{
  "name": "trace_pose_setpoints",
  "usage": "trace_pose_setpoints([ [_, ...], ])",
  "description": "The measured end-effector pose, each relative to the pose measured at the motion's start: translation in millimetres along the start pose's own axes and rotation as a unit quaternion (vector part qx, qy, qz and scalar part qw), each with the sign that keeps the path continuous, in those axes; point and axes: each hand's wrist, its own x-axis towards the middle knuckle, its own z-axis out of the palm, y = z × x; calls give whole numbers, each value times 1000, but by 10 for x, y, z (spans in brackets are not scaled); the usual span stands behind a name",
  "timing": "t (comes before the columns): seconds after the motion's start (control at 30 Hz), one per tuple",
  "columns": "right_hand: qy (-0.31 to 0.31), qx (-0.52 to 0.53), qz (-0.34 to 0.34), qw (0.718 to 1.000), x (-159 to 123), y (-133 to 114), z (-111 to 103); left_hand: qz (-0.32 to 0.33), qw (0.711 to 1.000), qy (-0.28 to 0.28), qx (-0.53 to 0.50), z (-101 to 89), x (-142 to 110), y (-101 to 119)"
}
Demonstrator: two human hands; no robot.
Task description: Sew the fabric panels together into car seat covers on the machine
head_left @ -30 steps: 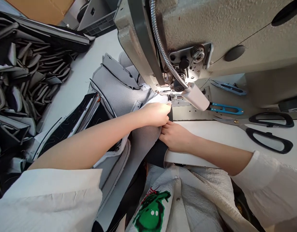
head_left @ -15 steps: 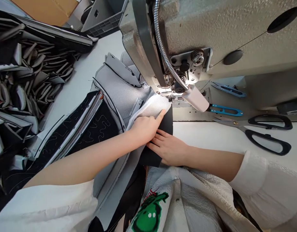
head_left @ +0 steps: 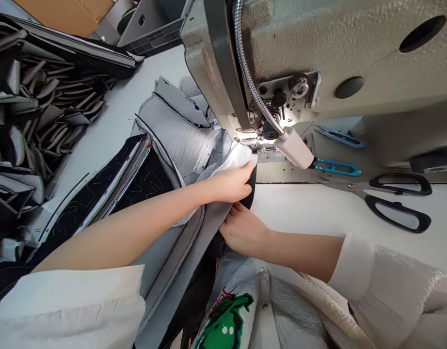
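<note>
Under the lit needle area of a sewing machine (head_left: 252, 140) lies a grey mesh fabric piece (head_left: 172, 121) with sewn seams and dark piping. My left hand (head_left: 231, 185) grips the fabric just in front of the presser foot, its index finger extended along the edge and the other fingers curled. Black fabric (head_left: 250, 194) shows beneath, at the piece's right edge. Just below, my right hand (head_left: 245, 231) has its fingers curled round the edge of the grey and black layers; its fingertips are partly hidden under them.
Black-handled scissors (head_left: 398, 186) and two blue thread snips (head_left: 336, 166) lie right of the needle. A lamp (head_left: 294, 148) on a flexible metal neck hangs close above the hands. Stacked black and grey cut pieces (head_left: 56, 102) fill the left; a grey crate (head_left: 154, 34) stands behind.
My right hand has gone from lying flat to curling round the fabric edge. My left hand has drawn its fingers in, and the black fabric's edge has folded inward.
</note>
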Motion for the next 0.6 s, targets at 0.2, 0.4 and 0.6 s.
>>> trace_pose_setpoints([
  [0.2,-4,1,22,1000,96,-118,35,-4,998,62,30,59,154,42],
  [0.4,-9,34,-95,995,51,-336,190,-21,982,157,104,318,131,108],
  [0.6,7,43,-141,989,-6,-429,286,-21,994,29,104,377,-247,-42],
])
